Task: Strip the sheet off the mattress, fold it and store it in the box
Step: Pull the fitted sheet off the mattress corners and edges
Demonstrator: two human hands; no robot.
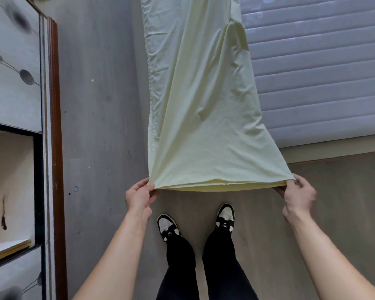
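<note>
Left hand (140,197): at 9 o'clock, arm extended, fingers pinching cloth corner. Right hand (298,194): at 3 o'clock, arm extended, likewise pinching. 2 bare forearms, spread apart.

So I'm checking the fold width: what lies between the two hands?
In the head view, the sheet's near edge spans taut from left hand to right hand. Below it are bare floor and the person's shoes.

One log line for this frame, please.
stage: folding | sheet: off mattress, doubled | left hand, right hand: pinch near corners | box: unseen
</note>
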